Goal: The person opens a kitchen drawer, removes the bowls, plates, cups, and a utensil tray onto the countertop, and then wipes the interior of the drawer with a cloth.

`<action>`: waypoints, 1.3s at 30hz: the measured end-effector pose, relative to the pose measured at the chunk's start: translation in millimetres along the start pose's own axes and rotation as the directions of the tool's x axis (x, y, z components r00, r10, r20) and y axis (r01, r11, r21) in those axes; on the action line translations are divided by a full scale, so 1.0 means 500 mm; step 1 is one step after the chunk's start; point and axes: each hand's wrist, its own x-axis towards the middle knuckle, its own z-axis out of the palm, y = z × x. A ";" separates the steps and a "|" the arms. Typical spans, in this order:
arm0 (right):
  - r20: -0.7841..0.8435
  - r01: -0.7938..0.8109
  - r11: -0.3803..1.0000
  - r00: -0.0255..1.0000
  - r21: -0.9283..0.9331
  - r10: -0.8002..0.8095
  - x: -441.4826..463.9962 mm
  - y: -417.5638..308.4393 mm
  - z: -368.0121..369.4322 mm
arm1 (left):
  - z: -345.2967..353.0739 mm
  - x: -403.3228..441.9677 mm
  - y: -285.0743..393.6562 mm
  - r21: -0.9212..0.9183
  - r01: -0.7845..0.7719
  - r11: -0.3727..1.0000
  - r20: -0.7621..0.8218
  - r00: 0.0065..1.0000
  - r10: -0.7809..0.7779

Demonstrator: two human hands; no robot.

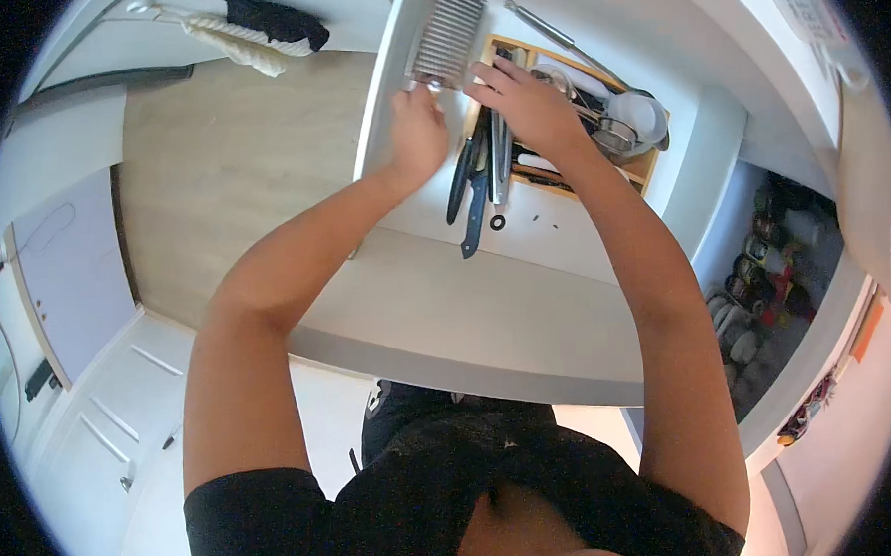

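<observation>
My left hand (pixel 421 135) is closed, its fingertips pinching the near end of a flat, ridged silvery utensil (pixel 450 29) that lies along the left side of the drawer. Its exact kind is unclear. My right hand (pixel 532 105) is open, fingers stretched over the left edge of a wooden cutlery tray (pixel 648 175). Whether it presses on the tray I cannot tell. Just below the hands, a blue-handled knife (pixel 475 212), a black-handled utensil (pixel 458 188) and metal tongs (pixel 500 161) lie side by side, partly hidden at their far ends.
The white drawer's front panel (pixel 479 351) stands between my body and the tray. Inside the tray are a small strainer (pixel 614 134) and other utensils. A long metal rod (pixel 554 25) lies behind it. A small black ring (pixel 498 222) rests near the tongs. Jars (pixel 763 254) fill a compartment at right.
</observation>
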 end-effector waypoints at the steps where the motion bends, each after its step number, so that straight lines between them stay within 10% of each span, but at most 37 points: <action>1: 0.019 -0.006 1.000 1.000 -0.014 0.006 0.000 -0.001 -0.001 | -0.010 -0.014 0.008 -0.015 -0.062 0.998 0.018 0.998 0.062; 10: 0.034 -0.047 0.998 0.998 -0.037 0.048 -0.002 -0.001 0.015 | -0.004 -0.070 0.009 -0.187 0.027 0.982 0.073 0.997 -0.014; 12: -0.174 0.042 0.999 0.984 0.020 -0.038 -0.018 -0.002 0.004 | -0.029 -0.054 0.022 -0.137 0.095 0.986 0.149 0.986 -0.074; 16: -0.316 -0.098 0.956 0.930 0.276 0.187 -0.137 0.019 -0.044 | -0.059 -0.016 0.043 -0.585 0.204 0.785 0.095 0.979 -0.183; 23: -0.348 -0.446 0.846 0.774 0.293 0.528 -0.295 0.093 -0.075 | -0.065 -0.108 0.123 -0.161 -0.115 0.980 0.127 0.982 0.136; 39: -0.283 -0.218 0.824 0.867 0.523 0.410 -0.245 0.032 -0.031 | 0.046 -0.170 0.165 0.018 0.089 0.996 0.059 0.994 -0.090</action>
